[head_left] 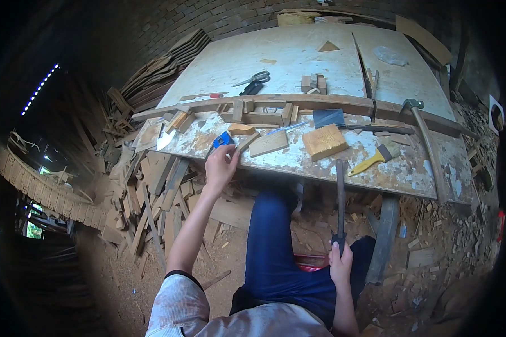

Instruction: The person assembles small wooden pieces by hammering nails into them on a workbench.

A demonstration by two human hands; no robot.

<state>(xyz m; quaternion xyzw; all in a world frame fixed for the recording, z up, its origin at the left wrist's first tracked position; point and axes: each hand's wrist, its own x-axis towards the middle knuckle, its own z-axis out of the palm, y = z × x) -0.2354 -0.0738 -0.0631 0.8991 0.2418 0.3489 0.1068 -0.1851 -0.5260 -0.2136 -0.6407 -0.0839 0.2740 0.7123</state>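
Tool: a long, dark, rod-like tool [340, 205] points to twelve o'clock, its handle at six; its tip shows near the bench's front edge, at five o'clock from the thick wood block [325, 142].
Right hand [341, 264]: at the tool's lower end, over the person's leg, fingers closed around the dark handle.
Left hand [221, 167]: over the bench [410, 177] at its front edge, thumb and forefinger drawn narrow at the lower end of a small wood strip [249, 140]; whether they grip it, I cannot tell.
Wood strip: at one to two o'clock from the left hand, lying aslant, its upper end toward one o'clock.
Blue item [224, 139]: at twelve o'clock from the left hand, just beside the fingers, partly hidden.
Around the block: a flat wood piece [269, 144] at nine o'clock, a dark plate [328, 117] at twelve, a yellow-handled brush [376, 159] at four, and a hammer [424, 132] at three, head toward twelve and shaft end over the front edge.
Farther back: dark-handled scissors [257, 78] between ten and eleven o'clock from the block, a wooden triangle [328, 46] at twelve, clear plastic [389, 55] at one.
Beyond the bench: stacked boards [174, 59] at ten o'clock.
Floor: wood scraps [146, 202] at eight o'clock from the block.
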